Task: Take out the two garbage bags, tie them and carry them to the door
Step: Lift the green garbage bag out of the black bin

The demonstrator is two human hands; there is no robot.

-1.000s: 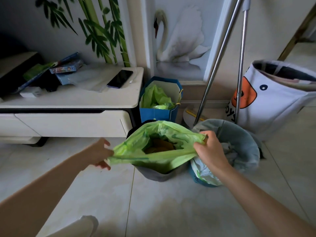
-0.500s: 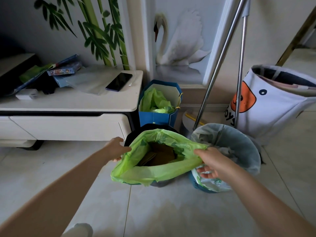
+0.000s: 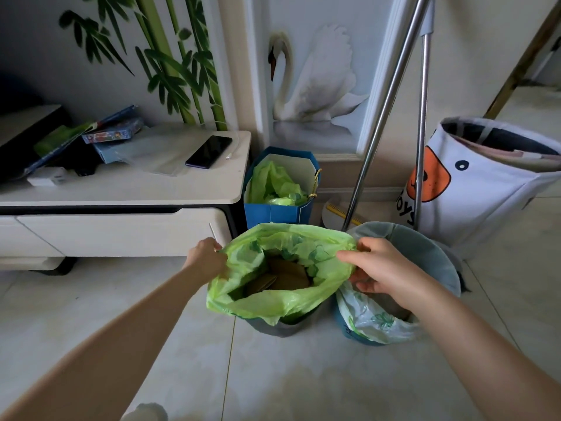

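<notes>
A green garbage bag (image 3: 261,305) sits in a dark bin (image 3: 282,326) on the floor, its mouth pulled wide, with brown cardboard inside. My left hand (image 3: 206,258) pinches the bag's left rim. My right hand (image 3: 385,268) grips the right rim. Right beside it stands a second bin (image 3: 437,259) lined with a pale grey-green garbage bag (image 3: 373,317) that hangs over its front edge; my right forearm partly covers it.
A white low cabinet (image 3: 121,220) with a phone (image 3: 209,151) and boxes stands at left. Behind the bins are a blue paper bag (image 3: 279,212) with green plastic, two metal poles (image 3: 379,123), and a white fabric toy basket (image 3: 485,189) at right. Tiled floor lies in front.
The green bag's mouth has gone from pulled flat to spread wide. Both hands shifted along the rim, and the bag has sunk lower over the bin.
</notes>
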